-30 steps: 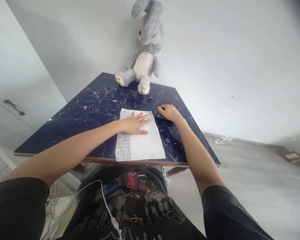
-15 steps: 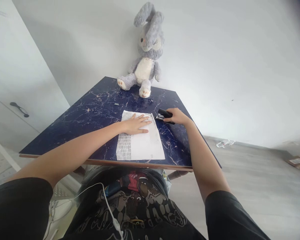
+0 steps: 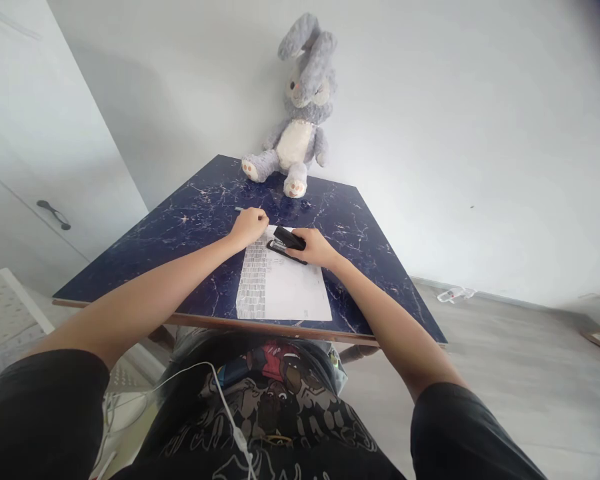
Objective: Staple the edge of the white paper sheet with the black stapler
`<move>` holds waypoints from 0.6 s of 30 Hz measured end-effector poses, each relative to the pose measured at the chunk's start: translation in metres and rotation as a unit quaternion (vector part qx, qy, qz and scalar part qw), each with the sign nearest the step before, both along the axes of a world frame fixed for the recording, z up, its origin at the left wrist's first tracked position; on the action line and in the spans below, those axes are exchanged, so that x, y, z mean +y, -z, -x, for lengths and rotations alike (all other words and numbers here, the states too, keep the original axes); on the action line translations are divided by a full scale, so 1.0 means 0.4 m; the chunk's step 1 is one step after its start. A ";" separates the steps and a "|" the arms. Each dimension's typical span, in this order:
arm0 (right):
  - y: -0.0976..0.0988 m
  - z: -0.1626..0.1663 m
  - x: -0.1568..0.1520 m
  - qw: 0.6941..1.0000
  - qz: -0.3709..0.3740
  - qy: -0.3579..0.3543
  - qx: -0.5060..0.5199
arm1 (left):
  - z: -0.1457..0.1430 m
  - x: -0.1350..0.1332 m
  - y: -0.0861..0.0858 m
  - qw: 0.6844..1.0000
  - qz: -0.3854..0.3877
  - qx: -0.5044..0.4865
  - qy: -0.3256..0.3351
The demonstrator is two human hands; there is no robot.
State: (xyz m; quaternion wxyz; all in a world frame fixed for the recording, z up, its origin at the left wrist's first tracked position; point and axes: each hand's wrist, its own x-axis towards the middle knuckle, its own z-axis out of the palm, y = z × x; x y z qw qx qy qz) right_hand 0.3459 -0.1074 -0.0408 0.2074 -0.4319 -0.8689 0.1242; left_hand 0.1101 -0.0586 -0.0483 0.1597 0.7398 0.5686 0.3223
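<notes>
A white printed sheet of paper [image 3: 285, 290] lies on the dark blue marbled table [image 3: 190, 227] near its front edge. My right hand [image 3: 315, 248] grips a black stapler [image 3: 286, 241] and holds it over the far end of the paper. My left hand [image 3: 250, 225] is curled at the paper's far left corner, fingers closed on the paper's edge.
A grey and white plush rabbit [image 3: 300, 107] sits at the table's far edge against the white wall. A small grey item [image 3: 239, 209] lies on the table beyond my left hand. A white cabinet with a dark handle [image 3: 53, 214] stands at left.
My right hand picked up the stapler from the right of the paper and brought it left over the sheet. My left hand lifted from lying flat and closed at the far left corner.
</notes>
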 end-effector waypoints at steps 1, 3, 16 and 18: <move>0.000 0.000 -0.001 1.000 0.003 -0.007 -0.003 | 0.000 0.002 0.004 1.000 0.003 0.003 0.005; -0.003 0.000 -0.002 1.000 0.011 -0.020 -0.007 | 0.001 0.007 0.009 1.000 -0.001 0.020 0.014; -0.065 -0.181 0.029 0.990 0.095 -0.049 -0.095 | 0.140 0.109 0.011 0.975 -0.004 0.155 -0.157; -0.071 -0.225 0.035 0.986 0.124 -0.044 -0.102 | 0.137 0.114 0.020 0.976 0.007 0.177 -0.126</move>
